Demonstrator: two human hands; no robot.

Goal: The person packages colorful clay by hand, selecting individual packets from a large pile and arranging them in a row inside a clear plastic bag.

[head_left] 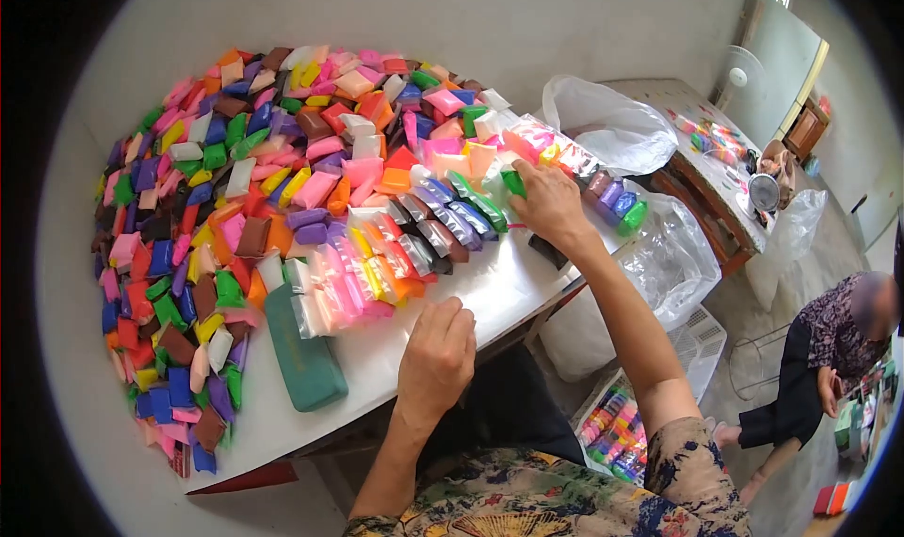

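Note:
My right hand point(548, 203) reaches across the white table, its fingers closed on a small green packet point(513, 182). Left of it, rows of shiny wrapped packets point(443, 219) in green, purple, brown, black and red lie side by side. Pink, yellow and orange packets point(350, 283) continue the rows nearer me. By the table's front edge, my left hand point(438, 358) is curled closed; its fingertips and anything in them are hidden. A dark green case point(303, 353) lies to its left, touching the nearest pink packets.
A large pile of loose coloured packets point(217, 208) covers the table's far and left side. Clear plastic bags point(612, 128) bulge at the right end. Below right stands a white crate point(697, 349) with colourful packets. Another person point(829, 368) sits at far right, near a second table point(697, 99).

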